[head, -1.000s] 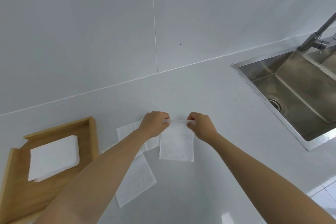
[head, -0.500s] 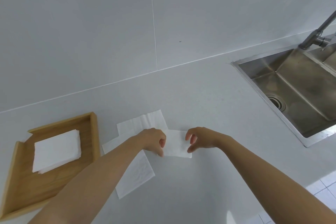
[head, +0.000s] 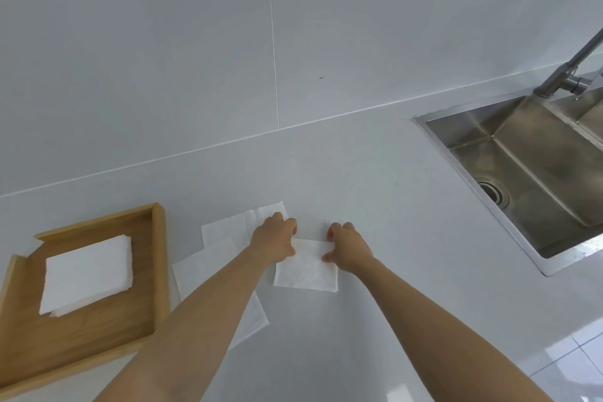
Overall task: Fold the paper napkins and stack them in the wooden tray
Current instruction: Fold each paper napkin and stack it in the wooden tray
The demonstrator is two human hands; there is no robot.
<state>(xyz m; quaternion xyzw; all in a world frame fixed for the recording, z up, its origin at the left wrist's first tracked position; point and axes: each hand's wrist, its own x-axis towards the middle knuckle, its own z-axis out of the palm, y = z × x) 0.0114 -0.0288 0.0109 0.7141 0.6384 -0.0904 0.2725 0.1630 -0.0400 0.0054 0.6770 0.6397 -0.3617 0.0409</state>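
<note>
Both hands — left hand (head: 274,240), right hand (head: 347,246) — seemingly pinch the folded napkin (head: 306,271).

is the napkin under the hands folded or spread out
Folded: the napkin is a small rectangle, much smaller than the spread sheets beside it, with both hands pressing its far edge.

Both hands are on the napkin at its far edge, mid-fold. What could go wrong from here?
1. The left hand and right hand hold only the far edge of the folded napkin; the near edge lies free and could end up misaligned.
2. The left forearm lies over the unfolded napkins and may drag them.
</note>
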